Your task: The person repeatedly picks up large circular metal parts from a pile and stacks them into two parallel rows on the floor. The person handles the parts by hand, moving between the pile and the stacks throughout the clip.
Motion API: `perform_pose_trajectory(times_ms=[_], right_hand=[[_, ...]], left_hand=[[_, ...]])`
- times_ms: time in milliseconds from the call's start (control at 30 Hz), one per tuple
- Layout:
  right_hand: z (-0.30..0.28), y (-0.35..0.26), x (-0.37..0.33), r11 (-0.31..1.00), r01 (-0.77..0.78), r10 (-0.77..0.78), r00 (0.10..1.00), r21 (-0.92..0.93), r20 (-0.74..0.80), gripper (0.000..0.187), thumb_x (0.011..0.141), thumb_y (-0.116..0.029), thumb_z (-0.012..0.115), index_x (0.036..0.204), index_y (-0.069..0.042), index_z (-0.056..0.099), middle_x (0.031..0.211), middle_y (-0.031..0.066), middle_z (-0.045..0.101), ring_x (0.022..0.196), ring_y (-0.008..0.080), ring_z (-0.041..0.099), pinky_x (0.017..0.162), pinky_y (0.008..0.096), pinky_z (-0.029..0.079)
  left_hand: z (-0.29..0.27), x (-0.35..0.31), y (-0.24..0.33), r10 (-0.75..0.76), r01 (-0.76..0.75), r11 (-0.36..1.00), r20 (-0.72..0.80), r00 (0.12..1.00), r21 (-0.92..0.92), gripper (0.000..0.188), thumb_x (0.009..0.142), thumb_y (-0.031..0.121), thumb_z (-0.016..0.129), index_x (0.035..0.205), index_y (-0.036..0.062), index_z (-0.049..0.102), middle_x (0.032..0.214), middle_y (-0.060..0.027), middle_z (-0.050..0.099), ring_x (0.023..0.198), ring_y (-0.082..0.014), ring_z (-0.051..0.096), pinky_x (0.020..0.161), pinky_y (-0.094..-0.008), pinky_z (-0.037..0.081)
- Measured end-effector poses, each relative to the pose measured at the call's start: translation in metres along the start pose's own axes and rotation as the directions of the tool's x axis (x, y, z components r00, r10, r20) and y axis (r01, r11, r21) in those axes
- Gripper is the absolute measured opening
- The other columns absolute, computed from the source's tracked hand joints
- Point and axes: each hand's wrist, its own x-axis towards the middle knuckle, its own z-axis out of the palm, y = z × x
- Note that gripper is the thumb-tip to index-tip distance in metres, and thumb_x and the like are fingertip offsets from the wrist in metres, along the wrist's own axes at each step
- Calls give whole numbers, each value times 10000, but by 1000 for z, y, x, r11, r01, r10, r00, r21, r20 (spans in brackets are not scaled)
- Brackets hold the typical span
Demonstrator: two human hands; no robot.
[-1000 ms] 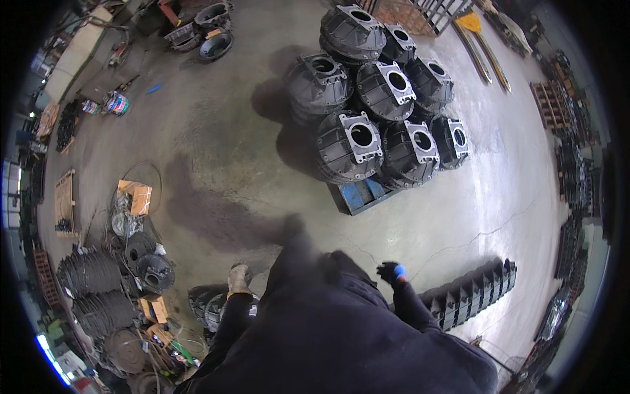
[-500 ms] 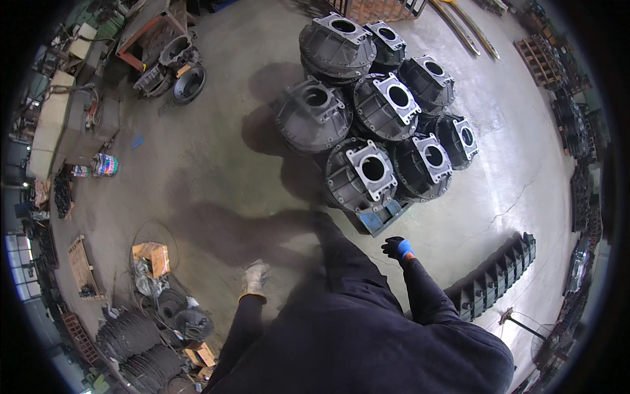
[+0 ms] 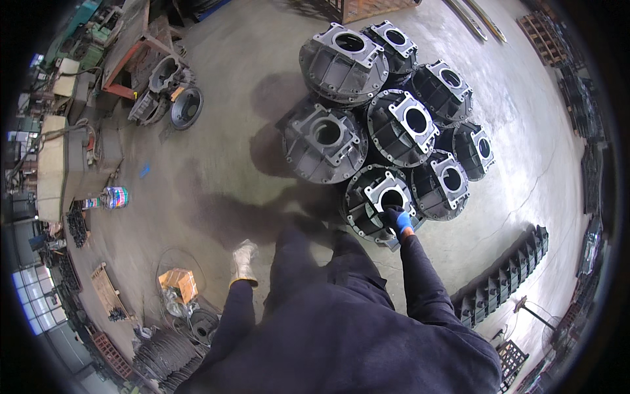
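My right hand [image 3: 397, 220], in a dark glove with a blue back, is on the nearest cast-metal bell housing [image 3: 357, 205]. Its fingers bend over the near rim of the round opening in the pale machined flange, and their tips are hidden. My left hand [image 3: 243, 261] wears a whitish work glove with a yellow cuff edge. It hangs over the floor left of my legs, holding nothing, its fingers loosely stretched forward. More dark housings stand packed together beyond, among them a duller one [image 3: 325, 134] to the left and one [image 3: 403, 127] in the middle.
A long dark ribbed casting [image 3: 502, 276] lies at the right. Left on the floor are a paint can [image 3: 116, 197], an open cardboard box [image 3: 178, 284] and coiled ribbed parts [image 3: 164, 351]. Loose castings [image 3: 187, 108] lie at the far left, beside a rusty metal frame [image 3: 128, 59].
My right hand has gone forward from beside the stack onto the nearest housing's flange. My left hand has shifted slightly forward. The housings look closer, and both my legs now show.
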Motion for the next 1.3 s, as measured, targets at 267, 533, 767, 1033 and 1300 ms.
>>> perform_pose_trajectory(times_ms=[267, 533, 767, 1033, 1300], right_hand=[[72, -48, 30, 997, 71, -69, 985, 5, -158, 267, 884, -199, 567, 1069, -47, 683, 882, 95, 698, 729, 171, 656, 598, 300, 505], [178, -144, 21, 987, 74, -109, 958, -141, -264, 325, 865, -278, 668, 1017, 10, 675, 882, 85, 706, 808, 142, 652, 717, 299, 503], [217, -313, 87, 775, 376, -534, 820, -509, -206, 436, 837, -347, 686, 1110, -9, 653, 1052, 194, 683, 975, 282, 668, 836, 370, 503], [241, -449, 151, 396, 233, -757, 630, -888, -172, 476, 804, -399, 677, 1155, -86, 603, 1055, 181, 661, 997, 377, 622, 876, 454, 477], [228, -495, 232, 125, 105, -538, 843, -987, 21, 455, 837, -495, 645, 1041, -88, 634, 939, 181, 687, 898, 377, 656, 789, 471, 494]], left_hand=[[-11, 116, 103, 40, -85, 896, 111, 993, 436, 106, 827, 135, 606, 914, 87, 641, 728, -21, 613, 601, -142, 535, 518, -266, 399], [10, 180, 279, -35, -127, 927, 419, 907, 353, 110, 760, 84, 605, 846, 31, 651, 789, -40, 628, 701, -163, 601, 692, -320, 523], [-16, 196, 309, -143, -60, 658, 202, 969, 750, 182, 826, 199, 626, 953, 70, 641, 810, -38, 655, 681, -163, 616, 618, -316, 498], [-103, 201, 295, -332, -377, -66, 335, 882, 924, 377, 866, 394, 513, 1029, 117, 711, 1095, -214, 645, 1080, -377, 601, 900, -462, 478], [-48, 307, 434, -271, 137, 779, 132, 953, 612, 268, 839, 188, 649, 1076, 63, 663, 852, -72, 681, 772, -173, 674, 698, -332, 559]])
